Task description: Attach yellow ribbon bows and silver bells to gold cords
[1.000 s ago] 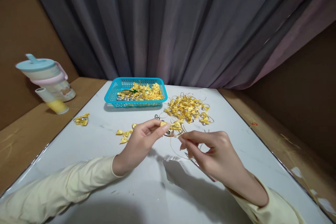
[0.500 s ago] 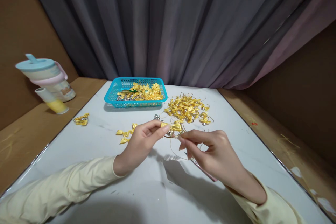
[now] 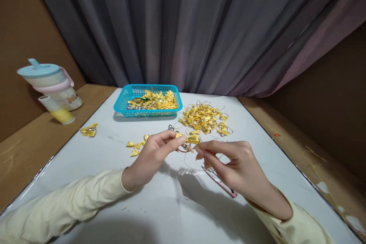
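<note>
Grey curtain [image 3: 154, 26] hangs behind the white table [image 3: 162, 206]. From where I stand, leftmost is a lidded cup [image 3: 53, 84], then a blue basket [image 3: 121, 101] of yellow bows and bells. Above the table's middle, the left hand [image 3: 151, 156] pinches a yellow bow [image 3: 193, 139], a silver bell [image 3: 187, 145] just under it. At the bow's right end, the right hand [image 3: 231, 160] pinches thin cord [image 3: 189, 166], its fingertips together, near a pink tool [image 3: 228, 189].
</note>
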Tool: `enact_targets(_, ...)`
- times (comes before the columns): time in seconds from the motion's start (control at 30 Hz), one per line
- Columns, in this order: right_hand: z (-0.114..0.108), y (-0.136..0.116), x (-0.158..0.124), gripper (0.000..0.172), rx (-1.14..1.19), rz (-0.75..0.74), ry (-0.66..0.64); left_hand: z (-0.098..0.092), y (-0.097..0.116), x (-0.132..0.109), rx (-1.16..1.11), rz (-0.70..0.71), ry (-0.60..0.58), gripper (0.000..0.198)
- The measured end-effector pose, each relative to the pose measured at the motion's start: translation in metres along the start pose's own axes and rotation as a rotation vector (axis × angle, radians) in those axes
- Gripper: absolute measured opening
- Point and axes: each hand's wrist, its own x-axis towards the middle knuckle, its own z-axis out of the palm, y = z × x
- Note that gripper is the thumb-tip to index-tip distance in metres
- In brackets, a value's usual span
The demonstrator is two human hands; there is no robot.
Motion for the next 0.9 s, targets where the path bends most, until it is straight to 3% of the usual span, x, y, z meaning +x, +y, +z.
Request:
enact_targets(0.63,-0.009,0.001,-0.001,0.019,-0.086,-0.241,0.055,-0.002,0.002,-0.001,-0.164,-0.055,-0.177,0.017)
enact_targets(0.9,-0.011,0.003,-0.002,0.022,-0.143,-0.273,0.027,-0.005,0.003,-0.001,-0.006,-0.021,-0.168,0.019)
